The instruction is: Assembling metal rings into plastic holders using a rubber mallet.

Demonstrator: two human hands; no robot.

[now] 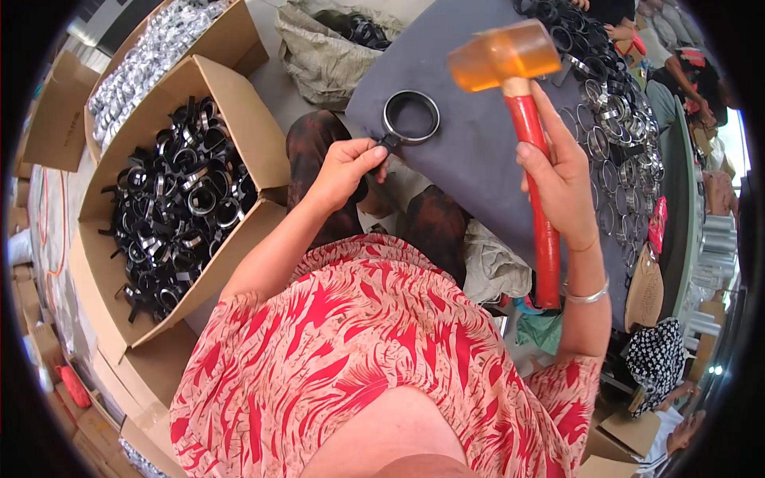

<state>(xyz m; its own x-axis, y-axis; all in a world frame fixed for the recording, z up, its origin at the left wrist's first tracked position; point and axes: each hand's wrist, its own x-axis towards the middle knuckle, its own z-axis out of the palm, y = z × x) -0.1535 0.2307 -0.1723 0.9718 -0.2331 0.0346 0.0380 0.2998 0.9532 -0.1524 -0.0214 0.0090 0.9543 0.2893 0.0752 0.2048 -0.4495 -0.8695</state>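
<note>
The grip of the left hand (348,169) is narrow: the thumb and the bent fingers pinch a small black tab (389,143), and this tab belongs to a ring (414,140). From where I stand, I see that the ring lies beyond the fingertips, forward and a little to the right, over the left part of the grey counter (478,175). Whether it rests on the surface or is held slightly above, I cannot tell. Its round hole faces upward, and the line from the fingers through the tab to its centre goes outward, slanting to the right.

The other grip, that of the right hand (562,187), is wrapped around the red handle (547,263) of a mallet (525,119). The handle has its long axis nearly straight forward; its amber head (498,60) is at the far end, to the right of the ring and farther forward, without touching it. How high it is held, I cannot judge. The head lies crosswise, roughly left to right. So the left hand is clearly the nearer one, and in my judgement this gap between head and ring matters most. Silvery rings (617,127) lie at the counter's right side; a box (247,119) stands to the left.
</note>
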